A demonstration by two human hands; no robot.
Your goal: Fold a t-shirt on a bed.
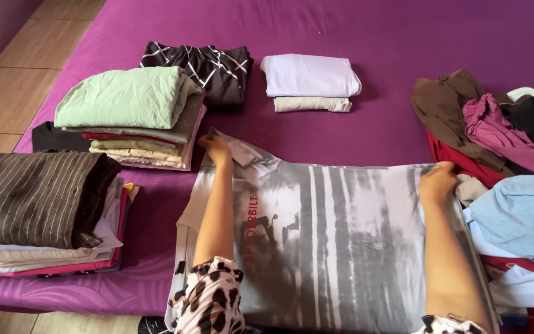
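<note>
A grey and white printed T-shirt [335, 235] lies spread flat on the purple bedsheet [390, 43] in front of me. My left hand [216, 148] grips its far left corner near the collar. My right hand [437, 180] presses on the shirt's far right edge, fingers curled over the cloth. Both forearms stretch across the shirt.
Folded stacks stand at the left: a green-topped pile [125, 114], a brown striped pile [35, 198], a black patterned garment [208, 68]. A white folded pair [309, 83] lies at the back centre. Unfolded clothes [502, 136] are heaped at the right. Wooden floor [13, 68] lies beyond the bed's left edge.
</note>
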